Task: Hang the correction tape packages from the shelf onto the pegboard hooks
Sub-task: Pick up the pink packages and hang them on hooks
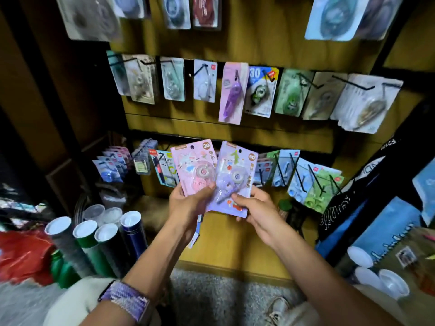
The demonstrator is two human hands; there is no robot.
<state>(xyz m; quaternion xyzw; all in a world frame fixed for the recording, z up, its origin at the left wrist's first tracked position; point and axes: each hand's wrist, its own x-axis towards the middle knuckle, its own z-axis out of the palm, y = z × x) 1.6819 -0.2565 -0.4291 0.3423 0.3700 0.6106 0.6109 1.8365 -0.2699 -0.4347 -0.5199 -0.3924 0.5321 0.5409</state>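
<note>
Behind hands (193, 203), packages' (231, 175) hidden bottoms

My left hand (188, 203) covers the bottom of the pink package (193, 166), and my right hand (256, 209) hides the lower right corner of the purple package (235, 175) — the small print on both is too fine to read. More cards show below my left palm, mostly hidden, so I cannot tell what they are. The top row of hanging packages (179, 10) is blurred and cut off by the upper edge — their labels are unreadable.
</note>
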